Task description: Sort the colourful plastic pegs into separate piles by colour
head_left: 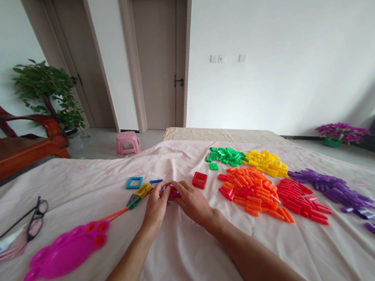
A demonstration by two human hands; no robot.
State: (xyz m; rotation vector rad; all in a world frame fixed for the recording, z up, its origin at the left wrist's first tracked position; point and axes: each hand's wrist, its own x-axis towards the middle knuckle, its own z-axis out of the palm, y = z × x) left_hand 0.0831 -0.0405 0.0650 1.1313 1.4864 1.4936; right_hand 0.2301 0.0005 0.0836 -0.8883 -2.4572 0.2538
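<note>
Both hands meet over the middle of the cloth, around a red plastic building piece (173, 192). My left hand (157, 203) has its fingers closed on the piece's left side. From the right, my right hand (192, 200) grips the same piece, its fingers covering most of it. Just left of my hands lie a stack of yellow frame tiles (144, 191) and a blue piece (156, 181). A teal square frame (134, 182) is farther left. To the right of my fingers rests a red square frame stack (200, 180).
Piles of green (227, 155), yellow (265, 162), orange (253, 189), red (302, 201) and purple pieces (335, 188) spread across the right. A magenta paw-shaped tray (66, 254) and glasses (36, 219) lie left. Beyond the cloth stands a pink stool (127, 143).
</note>
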